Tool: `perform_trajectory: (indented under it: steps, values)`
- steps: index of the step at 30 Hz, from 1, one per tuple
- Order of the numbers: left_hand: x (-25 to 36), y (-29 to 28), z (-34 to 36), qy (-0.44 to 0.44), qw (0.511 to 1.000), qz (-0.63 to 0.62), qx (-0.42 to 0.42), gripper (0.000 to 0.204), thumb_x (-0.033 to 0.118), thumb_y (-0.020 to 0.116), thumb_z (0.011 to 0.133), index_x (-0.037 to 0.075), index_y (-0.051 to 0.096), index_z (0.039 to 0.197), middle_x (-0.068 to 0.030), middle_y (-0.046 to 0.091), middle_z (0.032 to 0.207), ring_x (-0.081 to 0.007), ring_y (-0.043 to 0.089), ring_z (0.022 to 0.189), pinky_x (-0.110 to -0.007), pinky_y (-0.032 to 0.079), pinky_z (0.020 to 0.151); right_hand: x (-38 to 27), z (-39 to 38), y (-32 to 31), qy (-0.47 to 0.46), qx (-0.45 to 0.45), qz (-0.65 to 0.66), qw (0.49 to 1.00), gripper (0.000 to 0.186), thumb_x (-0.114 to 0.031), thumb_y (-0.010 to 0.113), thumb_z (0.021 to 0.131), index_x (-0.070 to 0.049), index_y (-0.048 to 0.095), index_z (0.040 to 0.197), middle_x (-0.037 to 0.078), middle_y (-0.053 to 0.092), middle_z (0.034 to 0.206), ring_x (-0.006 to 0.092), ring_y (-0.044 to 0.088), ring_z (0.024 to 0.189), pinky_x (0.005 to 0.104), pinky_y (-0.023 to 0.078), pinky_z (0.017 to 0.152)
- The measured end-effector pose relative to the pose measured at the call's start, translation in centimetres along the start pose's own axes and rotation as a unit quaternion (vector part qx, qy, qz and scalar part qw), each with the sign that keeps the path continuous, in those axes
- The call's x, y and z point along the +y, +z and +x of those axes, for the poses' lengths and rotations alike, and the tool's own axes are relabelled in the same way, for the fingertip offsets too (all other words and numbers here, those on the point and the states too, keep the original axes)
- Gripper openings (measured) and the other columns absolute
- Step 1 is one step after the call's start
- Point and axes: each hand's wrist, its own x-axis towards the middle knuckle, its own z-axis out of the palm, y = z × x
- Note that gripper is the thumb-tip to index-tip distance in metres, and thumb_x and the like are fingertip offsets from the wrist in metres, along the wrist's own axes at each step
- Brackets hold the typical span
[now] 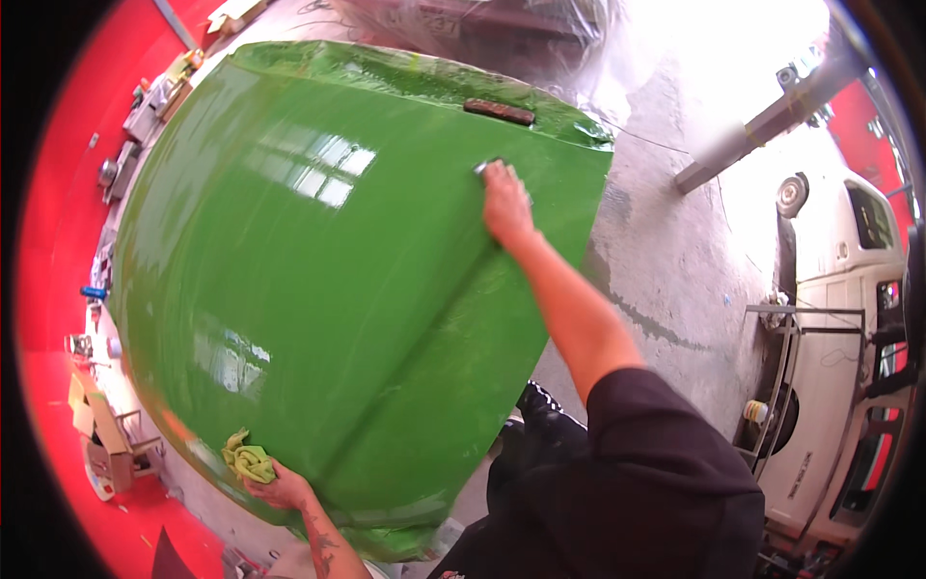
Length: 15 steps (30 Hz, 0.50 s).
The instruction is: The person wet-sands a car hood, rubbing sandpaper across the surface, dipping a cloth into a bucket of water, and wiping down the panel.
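A large glossy green car hood lies in front of me, its surface wet and streaked. My right hand presses down on its far right part, fingers closed over a small grey sanding pad. Only that pad's edge shows; the rest is under my fingers. At the hood's near left edge, my left hand grips a crumpled yellow-green cloth. Beyond my right hand, a long dark reddish-brown block rests by the hood's far edge.
Plastic-wrapped bodywork stands beyond the hood. A grey post rises at the right, with a white van and a metal frame past it. Cardboard boxes and tools line the red wall on the left.
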Motion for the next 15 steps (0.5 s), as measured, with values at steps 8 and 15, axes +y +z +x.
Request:
perform_trajectory:
  steps: [8, 15]
  values:
    - [-2.0, 0.5, 0.4, 0.012, 0.999, -0.022, 0.028, 0.073, 0.036, 0.077, 0.079, 0.002, 0.043, 0.134, -0.0187, 0.052, 0.129, -0.0402, 0.055, 0.114, -0.051, 0.046, 0.093, -4.7, -7.3, -2.5, -0.238, -0.146, 0.138, 0.950, 0.053, 0.000, 0.046, 0.082, -0.005, 0.051, 0.134, 0.016, 0.048, 0.143, 0.0330, 0.042, 0.135, 0.0455, 0.031, 0.113]
    - [4.5, -1.2, -2.5, 0.024, 0.999, -0.012, 0.027, 0.073, 0.029, 0.077, 0.079, 0.000, 0.041, 0.136, -0.0211, 0.051, 0.131, -0.0413, 0.054, 0.115, -0.051, 0.046, 0.092, 3.8, 8.4, 1.3, -0.011, 0.062, 0.033, 0.997, 0.047, -0.002, 0.043, 0.085, 0.001, 0.050, 0.131, 0.024, 0.047, 0.140, 0.0390, 0.040, 0.134, 0.0485, 0.032, 0.111]
